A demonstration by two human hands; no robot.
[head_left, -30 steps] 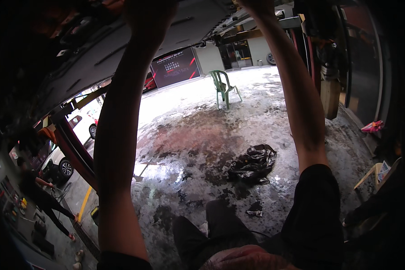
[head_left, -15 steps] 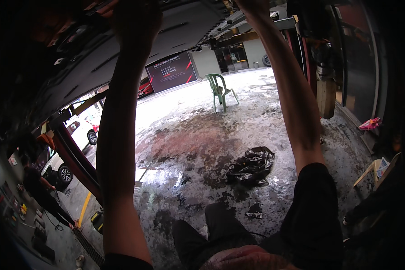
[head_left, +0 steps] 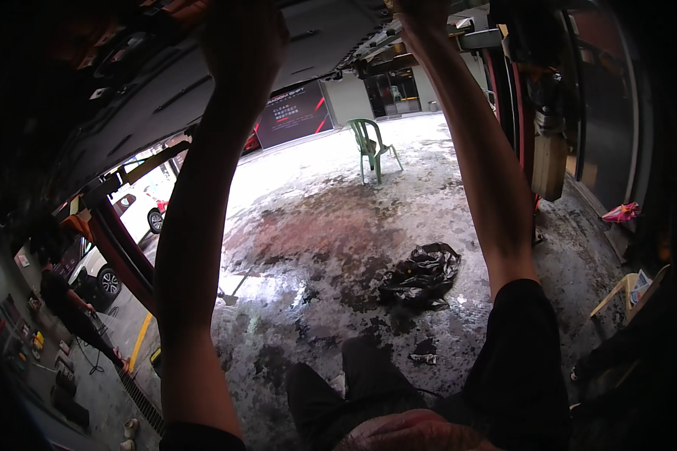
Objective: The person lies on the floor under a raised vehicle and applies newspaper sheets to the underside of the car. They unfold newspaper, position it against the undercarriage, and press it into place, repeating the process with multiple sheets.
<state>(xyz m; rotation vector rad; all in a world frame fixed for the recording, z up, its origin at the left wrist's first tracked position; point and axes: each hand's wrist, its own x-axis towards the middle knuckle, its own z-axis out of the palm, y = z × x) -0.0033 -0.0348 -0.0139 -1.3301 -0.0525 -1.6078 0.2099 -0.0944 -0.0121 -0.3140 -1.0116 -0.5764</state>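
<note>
The left hand [head_left: 247,45] has moved to the right since half a second ago, and the left arm [head_left: 199,218] now hides most of the red car [head_left: 251,142]. The right arm [head_left: 485,165] has slid left, covering a wheel. The other person's [head_left: 60,297] legs [head_left: 96,342], wide apart a second ago, are closer together.

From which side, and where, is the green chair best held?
The green chair is probably best gripped by its backrest's top rail, coming from above: it stands upright, that curved rail is its highest part, and openings below let a grip close around it.
</note>
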